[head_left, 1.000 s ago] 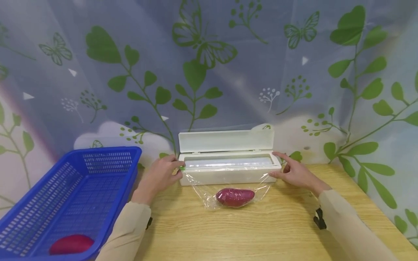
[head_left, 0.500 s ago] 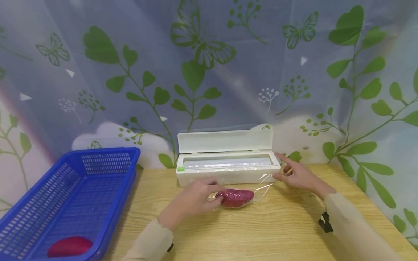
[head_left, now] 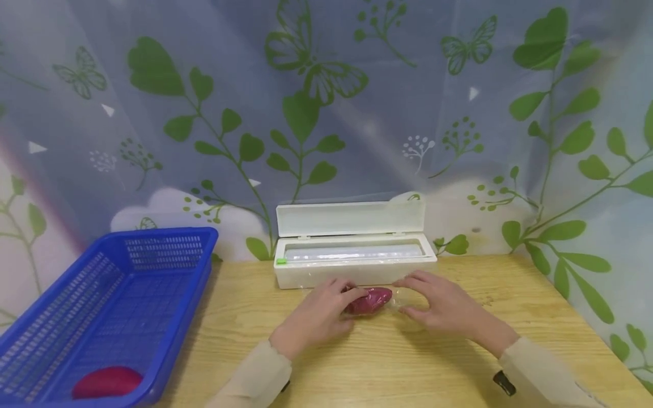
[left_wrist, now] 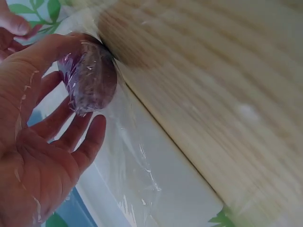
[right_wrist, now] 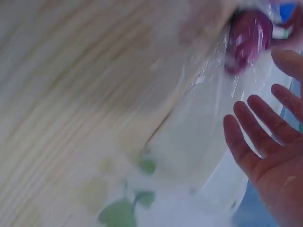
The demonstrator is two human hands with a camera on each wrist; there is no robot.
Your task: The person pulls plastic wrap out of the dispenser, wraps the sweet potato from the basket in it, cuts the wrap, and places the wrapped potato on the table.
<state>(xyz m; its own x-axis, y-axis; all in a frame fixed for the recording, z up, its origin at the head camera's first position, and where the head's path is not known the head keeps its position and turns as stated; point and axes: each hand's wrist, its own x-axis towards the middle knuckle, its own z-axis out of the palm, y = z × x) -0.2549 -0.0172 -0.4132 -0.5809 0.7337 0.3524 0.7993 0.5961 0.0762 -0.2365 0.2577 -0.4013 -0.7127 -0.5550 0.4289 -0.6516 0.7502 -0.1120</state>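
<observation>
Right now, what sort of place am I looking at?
Probably an improvised indoor workspace: a wood-grain table in front of a sheet printed with leaves and butterflies, with an open white film dispenser on top.

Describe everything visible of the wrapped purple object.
The purple object is elongated, its right end tapered, with shiny, creased clear film over it. It lies sideways before the white box; contact with the table is unclear. The left hand grips its left end; the right hand is near its right end.
</observation>
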